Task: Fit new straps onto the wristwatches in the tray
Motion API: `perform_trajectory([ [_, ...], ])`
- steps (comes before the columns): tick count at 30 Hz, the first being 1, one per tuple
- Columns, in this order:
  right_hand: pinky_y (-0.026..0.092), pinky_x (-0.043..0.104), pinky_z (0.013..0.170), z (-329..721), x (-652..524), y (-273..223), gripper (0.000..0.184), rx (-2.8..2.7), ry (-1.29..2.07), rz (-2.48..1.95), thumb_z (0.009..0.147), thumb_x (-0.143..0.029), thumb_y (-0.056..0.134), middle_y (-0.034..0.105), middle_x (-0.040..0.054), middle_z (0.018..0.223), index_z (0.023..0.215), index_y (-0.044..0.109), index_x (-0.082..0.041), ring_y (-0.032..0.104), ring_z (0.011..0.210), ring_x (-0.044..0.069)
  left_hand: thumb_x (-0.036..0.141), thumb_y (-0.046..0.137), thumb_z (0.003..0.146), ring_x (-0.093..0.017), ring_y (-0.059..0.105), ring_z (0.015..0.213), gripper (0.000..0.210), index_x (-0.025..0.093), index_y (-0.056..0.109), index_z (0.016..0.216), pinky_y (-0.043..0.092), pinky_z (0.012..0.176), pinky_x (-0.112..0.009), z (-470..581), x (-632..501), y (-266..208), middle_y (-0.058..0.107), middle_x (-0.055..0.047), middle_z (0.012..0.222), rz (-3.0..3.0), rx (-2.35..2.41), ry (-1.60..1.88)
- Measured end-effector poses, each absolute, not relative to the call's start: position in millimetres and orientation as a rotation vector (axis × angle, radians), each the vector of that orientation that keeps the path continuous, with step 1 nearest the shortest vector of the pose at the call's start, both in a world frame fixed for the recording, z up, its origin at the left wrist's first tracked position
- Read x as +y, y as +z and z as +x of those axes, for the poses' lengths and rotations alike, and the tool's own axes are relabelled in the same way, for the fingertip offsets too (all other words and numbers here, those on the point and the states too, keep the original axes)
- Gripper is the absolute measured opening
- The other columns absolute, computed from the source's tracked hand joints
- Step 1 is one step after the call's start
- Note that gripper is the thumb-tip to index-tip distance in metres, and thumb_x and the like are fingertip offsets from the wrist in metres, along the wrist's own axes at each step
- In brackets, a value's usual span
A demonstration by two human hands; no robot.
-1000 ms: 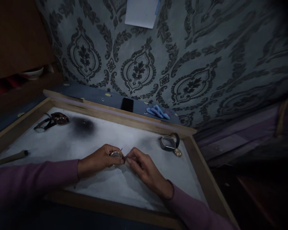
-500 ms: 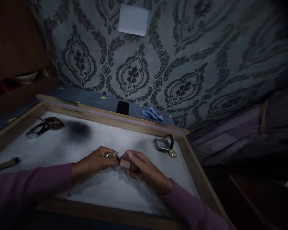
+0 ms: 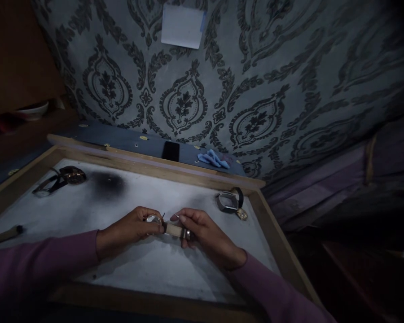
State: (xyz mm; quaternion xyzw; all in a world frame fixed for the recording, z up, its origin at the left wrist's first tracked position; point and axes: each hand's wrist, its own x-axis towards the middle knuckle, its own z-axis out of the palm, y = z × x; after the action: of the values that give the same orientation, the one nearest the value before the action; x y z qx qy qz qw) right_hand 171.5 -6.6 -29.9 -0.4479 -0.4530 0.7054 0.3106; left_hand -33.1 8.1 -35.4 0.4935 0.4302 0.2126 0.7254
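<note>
My left hand [image 3: 129, 229] grips the round case of a wristwatch [image 3: 154, 219] between thumb and fingers, above the white bottom of a shallow wooden tray [image 3: 185, 173]. From the case a strap [image 3: 174, 230], pale on the side I see, runs across to my right hand [image 3: 208, 233]. My right fingers are closed around the strap's far end, where a shiny buckle-like piece shows. A small thin, light sliver [image 3: 177, 216] appears by the right thumb and forefinger; I cannot make out what it is. Part of the strap's end is hidden by the fingers.
Two watches [image 3: 72, 175] lie at the tray's back left, and a dark-strapped watch [image 3: 227, 202] with a gold round piece [image 3: 242, 214] at the right. A brush-like stick [image 3: 6, 235] rests at left. Behind the tray are a phone [image 3: 171, 151] and a blue cloth [image 3: 213, 158].
My right thumb and forefinger have lifted off the strap a little, and more of the strap and its shiny end shows. The left hand keeps its hold; the view has shifted slightly.
</note>
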Motion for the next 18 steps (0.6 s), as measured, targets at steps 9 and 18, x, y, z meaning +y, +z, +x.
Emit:
perform_trajectory([
  [9, 0.046, 0.019, 0.043, 171.3, -7.7, -24.8, 0.04, -1.224, 1.896, -1.183, 0.078, -0.053, 0.069, 0.067, 0.0005, 0.059, 0.087, 0.061, -0.014, 0.065, 0.048, 0.013, 0.035, 0.066, 0.069, -0.008, 0.025, 0.049, 0.022, 0.017, 0.056, 0.063, 0.016, 0.049, -0.024, -31.8, 8.0, -32.0, 0.037, 0.008, 0.05, 1.118, 0.922, 0.476],
  [18, 0.045, 0.018, 0.042, 170.2, -8.6, -21.0, 0.04, -1.258, 1.911, -1.198, 0.08, -0.053, 0.067, 0.07, 0.0038, 0.065, 0.08, 0.062, -0.013, 0.066, 0.051, 0.013, 0.032, 0.066, 0.069, -0.008, 0.023, 0.049, 0.02, 0.018, 0.054, 0.061, 0.016, 0.048, -0.025, -32.6, 7.2, -28.3, 0.035, 0.009, 0.049, 1.108, 0.922, 0.462],
])
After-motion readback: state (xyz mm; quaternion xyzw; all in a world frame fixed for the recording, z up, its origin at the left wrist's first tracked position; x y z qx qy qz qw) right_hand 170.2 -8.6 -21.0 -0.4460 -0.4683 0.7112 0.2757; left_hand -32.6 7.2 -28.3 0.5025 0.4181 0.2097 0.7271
